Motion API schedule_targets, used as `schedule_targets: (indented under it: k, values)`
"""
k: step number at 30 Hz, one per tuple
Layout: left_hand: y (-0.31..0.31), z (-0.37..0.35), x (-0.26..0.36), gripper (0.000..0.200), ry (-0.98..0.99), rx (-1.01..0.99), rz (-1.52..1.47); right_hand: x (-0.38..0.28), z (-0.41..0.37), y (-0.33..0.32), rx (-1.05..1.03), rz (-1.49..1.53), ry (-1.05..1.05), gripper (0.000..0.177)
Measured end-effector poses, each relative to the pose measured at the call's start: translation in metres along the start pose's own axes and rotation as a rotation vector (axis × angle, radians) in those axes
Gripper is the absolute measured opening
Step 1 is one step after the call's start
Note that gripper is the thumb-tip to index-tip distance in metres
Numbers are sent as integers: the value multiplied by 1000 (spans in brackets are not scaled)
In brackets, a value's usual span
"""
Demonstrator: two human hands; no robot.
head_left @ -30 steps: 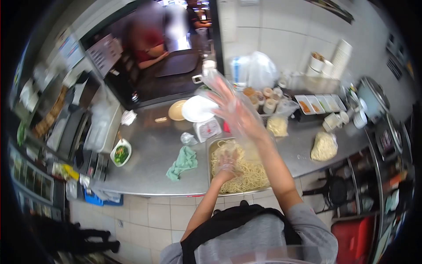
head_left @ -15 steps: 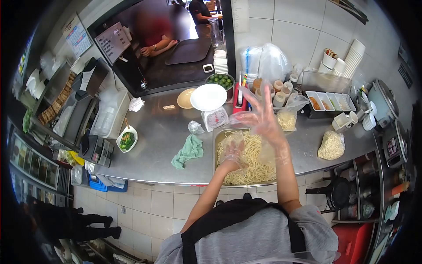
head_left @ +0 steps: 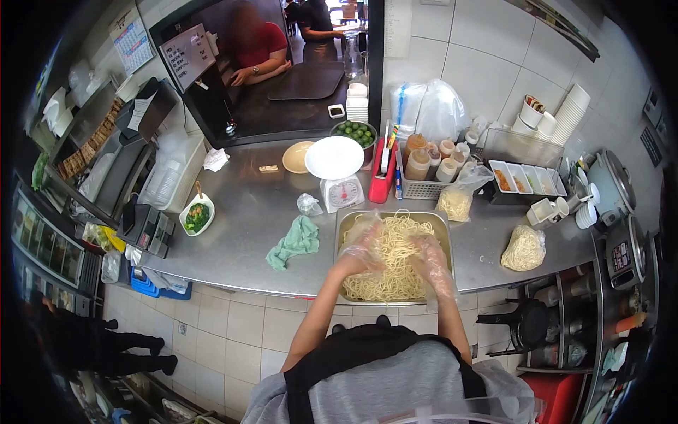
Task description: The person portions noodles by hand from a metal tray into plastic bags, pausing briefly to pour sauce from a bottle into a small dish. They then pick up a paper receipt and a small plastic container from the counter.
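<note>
A metal tray point(head_left: 443, 227) full of pale yellow noodles point(head_left: 393, 249) sits at the front edge of the steel counter point(head_left: 240, 226). Both my hands wear clear plastic gloves. My left hand point(head_left: 361, 247) rests on the noodles at the tray's left side, fingers curled into the strands. My right hand point(head_left: 432, 261) is down in the noodles at the tray's right side. How much each hand grips is hidden by the gloves and noodles.
A kitchen scale point(head_left: 339, 185) with a white dish stands behind the tray. A green cloth point(head_left: 295, 240) lies left of it. Bagged noodles point(head_left: 524, 247) lie right; another bag point(head_left: 455, 201) sits by a basket of sauce bottles point(head_left: 427, 166). A person in red point(head_left: 256, 46) waits at the window.
My right hand came down from raised and spread above the scale into the noodles at the tray's right. My left hand stayed in the noodles.
</note>
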State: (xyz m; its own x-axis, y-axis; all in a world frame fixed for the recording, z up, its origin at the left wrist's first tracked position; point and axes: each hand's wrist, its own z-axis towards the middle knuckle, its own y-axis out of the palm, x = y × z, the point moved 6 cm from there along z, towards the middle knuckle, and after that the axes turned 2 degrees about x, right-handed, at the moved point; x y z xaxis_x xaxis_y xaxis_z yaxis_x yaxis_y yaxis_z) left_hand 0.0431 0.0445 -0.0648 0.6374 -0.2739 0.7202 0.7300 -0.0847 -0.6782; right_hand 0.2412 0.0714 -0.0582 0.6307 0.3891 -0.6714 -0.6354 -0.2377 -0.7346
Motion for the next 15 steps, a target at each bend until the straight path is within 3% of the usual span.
schedule_targets:
  k: [4, 7, 9, 10, 12, 13, 15]
  values:
    - [-6, -3, 4, 108, -72, -48, -111, -42, -19, -31, 90, -238, 87, 70]
    - [32, -5, -12, 93, -97, -78, 289, -24, -27, -12, -29, -243, 154, 62]
    - [39, -3, -23, 69, 41, 77, 369, -11, -29, -4, -2, -145, 160, 58]
    - [40, -5, -24, 58, 114, 148, 406, -2, -24, 1, -1, 42, 107, 53]
    - [38, -7, -39, 47, 23, 284, 255, 19, -20, -4, 51, 421, 20, 45]
    - [33, -6, -45, 42, -9, 328, 183, -8, -16, -25, 166, 472, -21, 31]
    - [12, -6, -28, 45, -68, 295, 152, -63, -20, -65, 312, 699, 1, 24]
